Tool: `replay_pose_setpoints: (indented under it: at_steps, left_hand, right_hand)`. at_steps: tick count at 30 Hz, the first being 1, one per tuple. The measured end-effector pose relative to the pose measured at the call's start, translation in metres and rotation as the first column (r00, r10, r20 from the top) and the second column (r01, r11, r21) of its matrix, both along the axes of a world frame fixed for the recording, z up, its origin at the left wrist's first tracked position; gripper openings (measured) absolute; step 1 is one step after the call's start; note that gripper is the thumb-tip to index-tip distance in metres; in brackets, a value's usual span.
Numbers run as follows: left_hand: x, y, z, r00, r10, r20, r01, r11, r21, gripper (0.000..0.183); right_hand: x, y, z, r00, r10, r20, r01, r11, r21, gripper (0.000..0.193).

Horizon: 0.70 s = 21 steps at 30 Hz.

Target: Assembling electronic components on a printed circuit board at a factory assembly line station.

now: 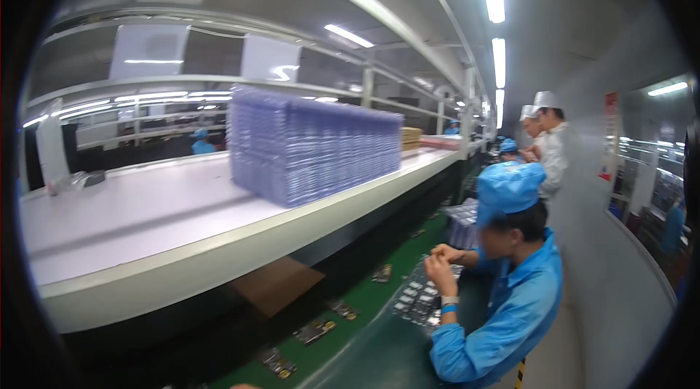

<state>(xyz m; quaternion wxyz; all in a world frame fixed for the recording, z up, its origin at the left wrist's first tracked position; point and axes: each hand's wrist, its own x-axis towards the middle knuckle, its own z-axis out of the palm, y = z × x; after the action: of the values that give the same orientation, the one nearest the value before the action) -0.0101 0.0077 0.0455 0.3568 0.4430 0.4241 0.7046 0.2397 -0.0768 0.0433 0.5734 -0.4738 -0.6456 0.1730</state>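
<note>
Near seven o'clock, hand [245, 387]: a cropped sliver, grip impossible to tell.
Circuit board [278, 364]: two o'clock from it, on green surface [368, 298]; edges likely safest hold.

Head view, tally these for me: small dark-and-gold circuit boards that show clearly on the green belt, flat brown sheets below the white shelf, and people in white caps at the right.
Small dark-and-gold circuit boards: 4 (farther ones too blurred to count)
Flat brown sheet: 1
People in white caps: 2
Total: 7
</note>
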Motion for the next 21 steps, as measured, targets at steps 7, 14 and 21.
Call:
replay_pose_setpoints:
  at_steps: [7,14,21]
  left_hand:
    - [0.099,-0.092,0.088,0.817,-0.546,0.187,0.576,0.788,-0.214,0.032]
    - [0.093,-0.124,0.113,0.761,-0.567,0.314,0.634,0.754,-0.175,0.036]
    - [0.092,-0.139,0.125,0.846,-0.531,0.044,0.529,0.828,-0.187,0.039]
  right_hand:
    - [0.044,-0.049,0.103,0.979,-0.153,0.134,0.083,0.902,0.424,0.029]
    - [0.025,-0.052,0.121,0.954,-0.027,0.299,-0.131,0.858,0.496,0.029]
    - [0.018,-0.057,0.123,0.971,-0.009,0.238,-0.115,0.857,0.502,0.026]
